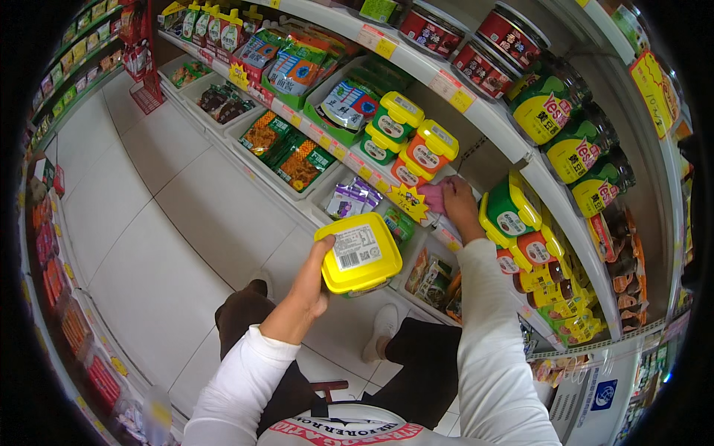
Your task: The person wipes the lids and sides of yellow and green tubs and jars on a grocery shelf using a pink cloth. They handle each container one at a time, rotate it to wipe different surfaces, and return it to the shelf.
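My left hand (313, 279) grips a square plastic tub with a yellow lid (362, 253), held out over the aisle. Its lid carries a white label with print and a barcode. My right hand (459, 203) rests at the shelf and presses a pink cloth (433, 197) onto the shelf board near its front edge. Just left of the cloth stand stacked orange tubs with yellow lids (428, 149) and green tubs with yellow lids (395, 120). More green and orange tubs (514, 212) are stacked to the right of my right wrist.
Above hangs a shelf with dark-lidded jars (544, 108) and red-labelled cans (432, 29). Sauce pouches (348, 105) stand in boxes farther left. White bins (287, 150) of packets sit below the shelf. A yellow starburst price tag (408, 203) sticks out from its edge. Opposite shelving (61, 290) lines the aisle.
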`<action>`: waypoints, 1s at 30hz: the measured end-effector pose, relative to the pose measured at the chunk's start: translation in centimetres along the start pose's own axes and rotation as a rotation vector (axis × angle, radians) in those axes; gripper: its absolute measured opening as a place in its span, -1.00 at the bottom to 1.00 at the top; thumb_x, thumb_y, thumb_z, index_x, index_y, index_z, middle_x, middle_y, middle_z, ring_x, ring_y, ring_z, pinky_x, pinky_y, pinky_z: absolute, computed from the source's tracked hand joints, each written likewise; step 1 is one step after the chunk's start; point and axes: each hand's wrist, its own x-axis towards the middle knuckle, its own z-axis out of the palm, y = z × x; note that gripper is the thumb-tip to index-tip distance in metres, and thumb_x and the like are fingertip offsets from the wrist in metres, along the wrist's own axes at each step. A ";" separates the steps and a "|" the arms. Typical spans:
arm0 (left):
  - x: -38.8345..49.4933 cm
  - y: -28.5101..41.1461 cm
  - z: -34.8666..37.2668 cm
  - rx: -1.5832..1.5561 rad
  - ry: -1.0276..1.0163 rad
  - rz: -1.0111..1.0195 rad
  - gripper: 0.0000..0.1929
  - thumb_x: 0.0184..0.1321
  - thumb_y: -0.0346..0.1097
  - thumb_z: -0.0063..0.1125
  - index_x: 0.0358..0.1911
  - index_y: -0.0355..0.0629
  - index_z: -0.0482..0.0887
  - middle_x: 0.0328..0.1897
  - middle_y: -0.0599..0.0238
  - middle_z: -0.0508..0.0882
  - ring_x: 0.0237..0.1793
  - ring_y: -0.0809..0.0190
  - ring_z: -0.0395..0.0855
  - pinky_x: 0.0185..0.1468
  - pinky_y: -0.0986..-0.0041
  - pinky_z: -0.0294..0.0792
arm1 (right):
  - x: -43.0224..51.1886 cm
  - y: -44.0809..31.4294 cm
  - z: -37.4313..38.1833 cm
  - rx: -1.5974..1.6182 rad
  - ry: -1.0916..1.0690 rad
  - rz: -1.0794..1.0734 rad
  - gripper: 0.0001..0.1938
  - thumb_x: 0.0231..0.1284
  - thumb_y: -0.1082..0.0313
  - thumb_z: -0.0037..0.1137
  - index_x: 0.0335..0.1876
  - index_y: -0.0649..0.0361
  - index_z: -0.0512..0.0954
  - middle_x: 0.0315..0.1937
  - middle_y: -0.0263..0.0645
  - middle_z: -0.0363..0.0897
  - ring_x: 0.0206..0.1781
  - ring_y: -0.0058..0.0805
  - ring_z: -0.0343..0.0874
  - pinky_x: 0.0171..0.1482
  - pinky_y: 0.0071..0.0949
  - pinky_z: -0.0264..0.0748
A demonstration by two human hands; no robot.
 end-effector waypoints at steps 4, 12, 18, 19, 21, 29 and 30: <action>-0.3 0.1 -0.1 -0.005 0.006 0.003 -0.44 0.37 0.02 0.07 0.28 -0.22 0.46 0.26 0.18 0.60 0.24 0.19 0.56 0.35 0.37 0.30 | -1.9 2.2 0.6 -0.055 -0.323 -0.191 -0.60 0.32 0.33 0.02 0.26 0.07 0.54 0.38 -0.02 0.39 0.41 -0.05 0.37 0.41 -0.28 0.30; -0.6 -0.4 -0.2 -0.058 -0.008 0.002 -0.45 0.38 0.04 0.07 0.28 -0.21 0.44 0.21 0.18 0.63 0.20 0.18 0.60 0.30 0.34 0.38 | -0.6 0.6 2.5 -0.198 -0.219 -0.103 -0.60 0.25 0.48 -0.07 0.19 0.16 0.57 0.27 0.03 0.46 0.33 0.00 0.43 0.34 -0.15 0.39; -1.0 -0.5 0.3 -0.023 0.044 -0.045 -0.45 0.39 0.02 0.06 0.30 -0.21 0.43 0.22 0.15 0.64 0.20 0.15 0.62 0.29 0.33 0.42 | 6.7 4.0 6.9 -0.217 -0.177 -0.074 -0.69 0.29 0.42 -0.04 0.09 0.21 0.58 0.16 0.10 0.51 0.20 0.04 0.51 0.25 -0.11 0.44; -1.0 -0.4 0.4 -0.021 0.047 -0.059 -0.45 0.39 0.02 0.06 0.30 -0.21 0.43 0.22 0.15 0.63 0.20 0.15 0.62 0.30 0.32 0.42 | 7.8 3.5 7.0 -0.210 -0.249 0.026 -0.71 0.29 0.40 -0.03 0.07 0.21 0.59 0.18 0.11 0.50 0.21 0.05 0.51 0.25 -0.12 0.44; -1.0 -0.5 0.6 -0.023 0.057 -0.086 -0.45 0.39 0.00 0.06 0.31 -0.22 0.42 0.24 0.13 0.62 0.21 0.14 0.61 0.30 0.31 0.42 | 9.4 5.8 8.6 -0.273 -0.171 -0.029 -0.74 0.28 0.32 0.02 -0.01 0.15 0.66 0.11 0.04 0.60 0.16 0.00 0.58 0.21 -0.14 0.49; -0.5 -1.0 0.6 -0.013 0.020 -0.095 -0.45 0.39 -0.03 0.04 0.32 -0.21 0.38 0.24 0.12 0.58 0.23 0.14 0.58 0.29 0.28 0.44 | 13.1 8.4 8.5 -0.302 -0.287 -0.034 -0.69 0.30 0.16 0.00 0.03 0.07 0.64 0.08 -0.08 0.64 0.10 -0.06 0.63 0.10 -0.17 0.57; -0.5 -0.9 0.5 -0.002 0.017 -0.075 -0.45 0.39 -0.03 0.03 0.32 -0.21 0.38 0.24 0.12 0.58 0.23 0.15 0.58 0.29 0.28 0.44 | 13.0 7.7 8.4 -0.336 -0.325 -0.007 -0.67 0.31 0.13 -0.01 0.06 0.05 0.62 0.11 -0.08 0.63 0.13 -0.06 0.62 0.11 -0.18 0.56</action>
